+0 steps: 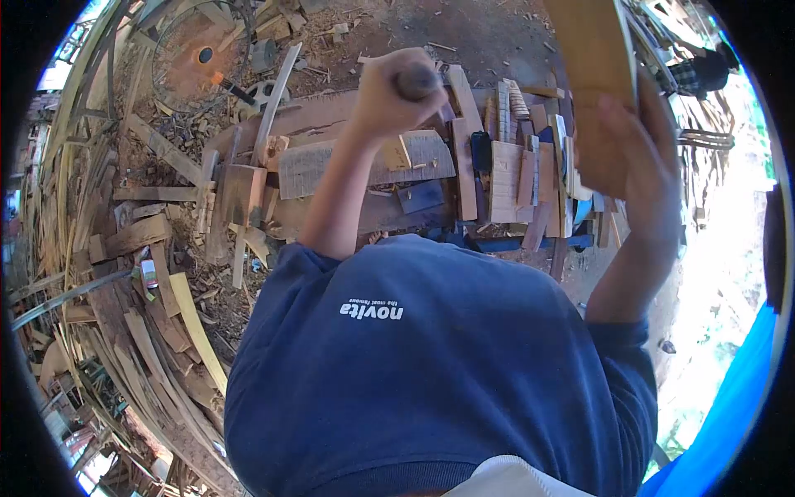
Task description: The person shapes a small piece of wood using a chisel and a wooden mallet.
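Observation:
My left hand is raised over the wood and closed in a fist around a brown handle. Only the handle's rounded end faces me; its other end is hidden. Up at the right, my right hand grips a wide, pale wooden board, thumb on its face and fingers round the far edge. The board runs out of view at the top. Slight blur covers both hands. Beneath them are several wood offcuts, a grey weathered board and a dark blue flat block.
A black object lies among the offcuts. At the upper left, a round wire frame stands near an orange-tipped tool. Long wood strips pile up on the left. A blue sheet hangs at the lower right.

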Demonstrator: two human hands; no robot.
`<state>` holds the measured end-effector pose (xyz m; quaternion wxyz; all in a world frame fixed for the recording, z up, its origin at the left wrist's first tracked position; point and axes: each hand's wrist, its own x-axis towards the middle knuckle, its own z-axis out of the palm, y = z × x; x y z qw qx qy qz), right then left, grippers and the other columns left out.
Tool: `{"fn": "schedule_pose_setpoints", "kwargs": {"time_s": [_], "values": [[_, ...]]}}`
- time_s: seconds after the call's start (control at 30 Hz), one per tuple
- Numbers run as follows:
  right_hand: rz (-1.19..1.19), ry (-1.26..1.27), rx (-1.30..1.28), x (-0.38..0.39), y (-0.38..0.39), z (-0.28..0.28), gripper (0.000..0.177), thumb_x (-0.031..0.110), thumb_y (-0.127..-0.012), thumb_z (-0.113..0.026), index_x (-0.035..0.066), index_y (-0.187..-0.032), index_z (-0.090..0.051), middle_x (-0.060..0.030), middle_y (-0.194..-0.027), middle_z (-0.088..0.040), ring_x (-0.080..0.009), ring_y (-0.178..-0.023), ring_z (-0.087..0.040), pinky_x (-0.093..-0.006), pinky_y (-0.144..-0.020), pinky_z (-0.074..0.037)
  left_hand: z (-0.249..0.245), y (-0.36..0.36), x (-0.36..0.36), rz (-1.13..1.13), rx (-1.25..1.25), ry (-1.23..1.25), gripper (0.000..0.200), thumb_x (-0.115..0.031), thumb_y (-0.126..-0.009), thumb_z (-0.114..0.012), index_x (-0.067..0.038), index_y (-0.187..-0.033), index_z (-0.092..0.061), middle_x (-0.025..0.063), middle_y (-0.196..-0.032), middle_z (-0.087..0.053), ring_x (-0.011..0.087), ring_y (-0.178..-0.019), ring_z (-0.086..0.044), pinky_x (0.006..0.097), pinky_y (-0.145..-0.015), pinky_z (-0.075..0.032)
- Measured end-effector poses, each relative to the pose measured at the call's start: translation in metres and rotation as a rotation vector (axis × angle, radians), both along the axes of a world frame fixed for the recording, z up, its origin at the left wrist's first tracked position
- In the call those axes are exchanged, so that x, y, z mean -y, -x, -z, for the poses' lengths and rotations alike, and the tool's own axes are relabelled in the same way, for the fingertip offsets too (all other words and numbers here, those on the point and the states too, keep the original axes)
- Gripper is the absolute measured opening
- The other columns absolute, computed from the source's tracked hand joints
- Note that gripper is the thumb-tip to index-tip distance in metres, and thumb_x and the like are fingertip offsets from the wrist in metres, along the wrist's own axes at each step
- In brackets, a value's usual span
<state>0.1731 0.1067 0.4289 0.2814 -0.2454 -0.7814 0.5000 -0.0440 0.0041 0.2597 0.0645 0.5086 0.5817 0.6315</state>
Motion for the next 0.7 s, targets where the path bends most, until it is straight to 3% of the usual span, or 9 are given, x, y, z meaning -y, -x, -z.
{"fn": "schedule_pose_setpoints", "kwargs": {"time_s": [0.07,0.2,0.3,0.37,0.47,0.53,0.57,0.6,0.7], "values": [[0.164,0.163,0.031,-0.011,-0.015,0.043,0.043,0.032,-0.086,-0.068,0.000,-0.112,-0.060,-0.0096,-0.092,-0.065,-0.0142,-0.078,-0.063,-0.0273,-0.064,-0.049,0.002,0.006,0.023,-0.065,0.155,-0.018,0.010,-0.005,-0.074,-0.070,-0.004,-0.075,-0.060,0.0006,-0.070,-0.062,0.0051,-0.061,-0.053,0.0226,-0.057,-0.045],[0.202,0.091,0.658,-0.033,-0.033,0.158,0.041,0.037,-0.086,-0.067,0.000,-0.099,-0.055,-0.0171,-0.083,-0.064,-0.0243,-0.076,-0.065,-0.0356,-0.066,-0.049,0.009,0.011,0.071,-0.120,0.209,-0.162,0.011,-0.001,-0.081,-0.064,-0.004,-0.074,-0.056,0.0020,-0.067,-0.059,0.0056,-0.058,-0.052,0.0234,-0.053,-0.044],[0.240,-0.086,0.685,-0.031,-0.061,0.267,0.031,0.028,-0.088,-0.067,0.001,-0.096,-0.052,-0.0106,-0.069,-0.057,-0.0218,-0.066,-0.058,-0.0360,-0.058,-0.045,0.015,0.010,0.098,-0.056,0.244,-0.361,0.010,-0.001,-0.084,-0.060,-0.004,-0.078,-0.053,0.0042,-0.066,-0.058,0.0098,-0.056,-0.053,0.0261,-0.051,-0.044],[0.369,-0.045,0.819,-0.017,-0.071,0.305,0.037,0.027,-0.086,-0.069,-0.001,-0.101,-0.050,-0.0231,-0.082,-0.063,-0.0411,-0.079,-0.064,-0.0464,-0.068,-0.049,0.011,0.007,0.112,-0.005,0.305,-0.467,0.009,-0.001,-0.085,-0.058,-0.004,-0.081,-0.051,0.0051,-0.065,-0.056,0.0123,-0.055,-0.052,0.0275,-0.051,-0.044],[0.349,-0.160,0.777,-0.004,-0.089,0.370,0.053,0.037,-0.088,-0.065,-0.003,-0.117,-0.046,-0.0279,-0.096,-0.063,-0.0470,-0.088,-0.062,-0.0528,-0.079,-0.049,-0.003,0.001,0.124,0.075,0.270,-0.618,0.008,-0.007,-0.089,-0.055,-0.005,-0.085,-0.048,0.0044,-0.063,-0.051,0.0155,-0.052,-0.048,0.0319,-0.051,-0.043],[0.266,-0.484,0.612,-0.002,-0.099,0.417,0.044,0.030,-0.085,-0.067,-0.004,-0.110,-0.054,-0.0248,-0.095,-0.064,-0.0460,-0.085,-0.062,-0.0528,-0.076,-0.050,-0.002,-0.003,0.129,0.040,0.287,-0.642,0.008,-0.010,-0.090,-0.053,-0.008,-0.086,-0.046,0.0035,-0.063,-0.048,0.0152,-0.052,-0.047,0.0322,-0.051,-0.042],[0.327,-0.265,0.781,0.009,-0.082,0.384,0.040,0.029,-0.084,-0.066,-0.003,-0.106,-0.059,-0.0217,-0.088,-0.065,-0.0438,-0.083,-0.062,-0.0519,-0.077,-0.049,0.004,-0.003,0.131,0.027,0.312,-0.634,0.007,-0.012,-0.090,-0.051,-0.010,-0.086,-0.046,0.0031,-0.062,-0.047,0.0147,-0.052,-0.046,0.0318,-0.051,-0.041],[0.392,-0.234,0.716,0.009,-0.087,0.411,0.036,0.028,-0.085,-0.064,-0.001,-0.106,-0.060,-0.0196,-0.079,-0.065,-0.0412,-0.081,-0.063,-0.0517,-0.076,-0.050,0.015,-0.006,0.132,-0.026,0.393,-0.651,0.007,-0.013,-0.090,-0.050,-0.011,-0.086,-0.045,0.0027,-0.063,-0.046,0.0142,-0.051,-0.046,0.0312,-0.051,-0.041],[0.321,-0.340,0.989,0.009,-0.095,0.460,0.041,0.026,-0.085,-0.062,0.006,-0.118,-0.050,-0.0216,-0.107,-0.057,-0.0389,-0.101,-0.057,-0.0478,-0.084,-0.047,0.027,-0.028,0.124,-0.163,0.488,-0.535,0.007,-0.014,-0.089,-0.046,-0.012,-0.084,-0.042,0.0013,-0.062,-0.042,0.0132,-0.049,-0.043,0.0301,-0.052,-0.040]]}}
